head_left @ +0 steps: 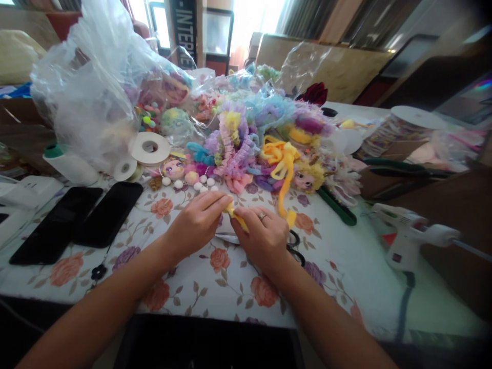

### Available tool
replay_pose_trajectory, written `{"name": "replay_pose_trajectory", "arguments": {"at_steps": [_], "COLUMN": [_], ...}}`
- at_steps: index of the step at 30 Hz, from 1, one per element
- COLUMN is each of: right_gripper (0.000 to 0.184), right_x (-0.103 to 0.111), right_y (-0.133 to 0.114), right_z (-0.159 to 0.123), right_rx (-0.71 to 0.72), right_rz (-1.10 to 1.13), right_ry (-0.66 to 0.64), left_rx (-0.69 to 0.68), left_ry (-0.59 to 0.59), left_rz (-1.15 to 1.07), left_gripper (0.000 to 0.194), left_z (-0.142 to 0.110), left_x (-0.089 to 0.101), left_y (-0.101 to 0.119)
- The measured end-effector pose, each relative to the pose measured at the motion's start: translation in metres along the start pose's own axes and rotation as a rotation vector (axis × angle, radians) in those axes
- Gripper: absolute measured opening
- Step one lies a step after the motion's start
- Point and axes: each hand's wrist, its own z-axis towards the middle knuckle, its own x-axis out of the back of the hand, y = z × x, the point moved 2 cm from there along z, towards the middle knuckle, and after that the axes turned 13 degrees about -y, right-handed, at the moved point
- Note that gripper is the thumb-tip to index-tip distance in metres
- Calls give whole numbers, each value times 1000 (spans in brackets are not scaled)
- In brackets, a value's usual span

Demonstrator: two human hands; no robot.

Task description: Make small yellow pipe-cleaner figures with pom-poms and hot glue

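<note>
**L hand [200, 215] + R hand [265, 233] pinching yellow strip [230, 209], front of pile**

Yellow strip is btwn the hands, just above the flowered tablecloth [188, 289], approx mid-table. L hand: fingers bent, tips + thumb grasping strip's upper end. R hand, w/ ring [262, 216], has thumb + fingers closed on its lower part. Hands v. near each other. Pale item under them mostly hidden, can't ID.

Yellow ribbon [287, 171] hangs off the pile [269, 110], tail end by back of R hand; can't tell if joined to the strip. Scissors [298, 250]: black handles just beside R hand, rest hidden.

Pile = fuzzy/lacy bits, mostly pastel, beyond hands; doll face [175, 168] at its front L, curly yellow doll head [307, 177] front R. White beads [192, 183] near L hand.

Far L: 2 phones [109, 212], dark screens, side by side; tape roll [149, 148] behind, next to clear plastic bag [88, 77]. Far R: glue gun [403, 236], well apart from R hand.
</note>
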Motion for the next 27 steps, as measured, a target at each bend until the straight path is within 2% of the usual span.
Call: {"name": "replay_pose_trajectory", "arguments": {"at_steps": [4, 11, 19, 27], "right_gripper": [6, 7, 9, 11], "right_x": [-2, -2, 5, 9], "right_y": [2, 3, 3, 4], "right_z": [0, -1, 1, 2], "right_rx": [-52, -195, -265, -173], "right_rz": [106, 255, 326, 242], "right_ry": [60, 34, -4, 10], "left_rx": [-52, -51, -47, -56], "left_ry": [26, 35, 54, 66], "left_rz": [-9, -112, -202, -182], "left_gripper": [36, 33, 32, 28], "left_z": [2, 3, 6, 8], "left_x": [1, 2, 7, 9], "left_y": [-1, 0, -2, -5]}}
